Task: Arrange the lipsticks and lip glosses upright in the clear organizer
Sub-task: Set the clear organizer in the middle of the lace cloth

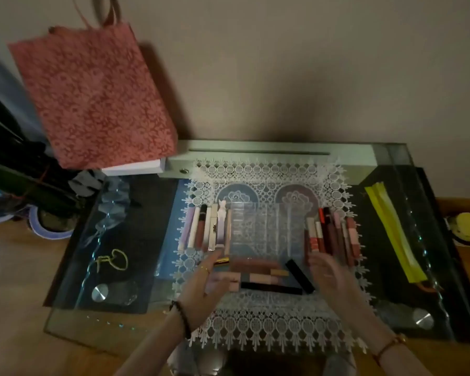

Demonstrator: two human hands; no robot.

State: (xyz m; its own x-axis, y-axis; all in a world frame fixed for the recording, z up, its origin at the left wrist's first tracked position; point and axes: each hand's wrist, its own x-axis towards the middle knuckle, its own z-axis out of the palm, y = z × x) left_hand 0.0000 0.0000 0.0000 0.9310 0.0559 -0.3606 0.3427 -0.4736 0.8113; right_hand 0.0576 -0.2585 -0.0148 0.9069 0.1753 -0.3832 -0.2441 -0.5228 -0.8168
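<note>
The clear plastic compartmented organizer (258, 229) sits mid white lace mat (272, 321), with slim lipstick and gloss tubes (258, 278) lying flat at its 9, 3 and 6 o'clock. The left hand (201, 291) and right hand (334, 278) flank the 6 o'clock pile, fingers released, grasping nothing. A careless sweep could roll tubes away or shove the light organizer.

Clear organizer (266, 229): see-through, ribbed walls, standing just beyond the fingertips, between both hands.
Pale tubes (204, 229): a row lying flat, side by side, beyond the left hand (212, 280).
Red and brown tubes (334, 232): a similar row beyond the right hand (331, 278).
Crosswise tubes (258, 272): lying flat between the hands.
Black tube (300, 275): lying slanted, beside the right hand.
</note>
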